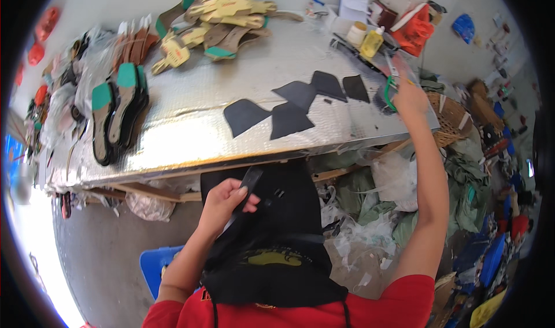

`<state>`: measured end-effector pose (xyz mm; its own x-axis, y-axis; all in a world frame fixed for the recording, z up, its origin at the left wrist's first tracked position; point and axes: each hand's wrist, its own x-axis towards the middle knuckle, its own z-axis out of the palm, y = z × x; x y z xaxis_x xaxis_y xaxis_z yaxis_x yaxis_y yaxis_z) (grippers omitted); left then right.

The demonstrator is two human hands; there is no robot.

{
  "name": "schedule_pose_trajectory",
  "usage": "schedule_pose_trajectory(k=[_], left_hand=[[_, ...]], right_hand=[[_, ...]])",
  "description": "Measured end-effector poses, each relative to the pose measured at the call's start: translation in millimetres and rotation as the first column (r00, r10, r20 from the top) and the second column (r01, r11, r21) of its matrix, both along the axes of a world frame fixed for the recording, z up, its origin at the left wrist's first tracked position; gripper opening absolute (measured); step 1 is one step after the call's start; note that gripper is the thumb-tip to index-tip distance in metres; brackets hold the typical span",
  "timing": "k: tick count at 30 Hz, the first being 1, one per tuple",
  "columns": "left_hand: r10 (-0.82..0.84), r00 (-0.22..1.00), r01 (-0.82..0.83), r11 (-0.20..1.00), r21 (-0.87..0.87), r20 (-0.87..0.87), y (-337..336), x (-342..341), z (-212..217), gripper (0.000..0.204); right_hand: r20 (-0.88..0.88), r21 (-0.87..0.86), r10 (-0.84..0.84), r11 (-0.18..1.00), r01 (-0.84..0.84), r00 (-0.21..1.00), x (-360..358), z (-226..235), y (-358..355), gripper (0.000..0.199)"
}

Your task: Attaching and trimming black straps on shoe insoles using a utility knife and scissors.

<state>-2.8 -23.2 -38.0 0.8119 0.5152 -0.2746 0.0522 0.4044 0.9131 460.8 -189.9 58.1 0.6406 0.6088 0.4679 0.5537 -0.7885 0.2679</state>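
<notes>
1. The left hand (222, 198) sits low over the lap, below the near edge of the bench (191, 137), its fingers curled shut around a narrow black strip (248, 183) that sticks up and to the right from the grip.
2. The right hand (407, 97) is stretched out to the far right end of the bench, fingers closed on green-handled scissors (390, 91); the blades are hidden or too small to make out.
3. Five dark cut pieces (289, 105) lie flat on the silver bench top between the two hands, some touching at their corners.
4. A black cloth (283, 224) covers the lap under the left hand.
5. At the left end of the bench lie insoles with green heels (115, 114); a heap of tan and yellow insoles (222, 19) sits at the far edge.
6. A yellow bottle (373, 42) stands just beyond the scissors.
</notes>
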Motion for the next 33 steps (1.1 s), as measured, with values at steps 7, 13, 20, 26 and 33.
schedule_pose_trajectory(k=[7,13,20,26,33], left_hand=[[0.018,0.996,-0.021,0.999,0.039,0.086,3,13,14,0.017],[-0.003,0.999,0.001,0.999,0.035,0.052,-6,17,17,0.015],[-0.188,0.980,0.191,0.980,0.054,-0.065,-12,9,15,0.016],[-0.268,0.958,0.274,0.961,0.048,-0.104,-13,5,12,0.016],[-0.290,0.940,0.306,0.950,0.068,-0.178,-15,7,3,0.014]], right_hand=[[-0.642,0.703,0.674,0.707,-0.070,0.365,-197,-62,-34,0.064],[-0.834,0.534,0.552,0.815,-0.226,0.020,-280,-79,-34,0.071],[-0.819,0.519,0.574,0.748,-0.414,0.011,-282,-79,-22,0.071],[-0.826,0.550,0.559,0.769,-0.325,-0.073,-293,-98,-36,0.040],[-0.744,0.506,0.571,0.820,-0.267,0.348,-280,-99,-55,0.038]])
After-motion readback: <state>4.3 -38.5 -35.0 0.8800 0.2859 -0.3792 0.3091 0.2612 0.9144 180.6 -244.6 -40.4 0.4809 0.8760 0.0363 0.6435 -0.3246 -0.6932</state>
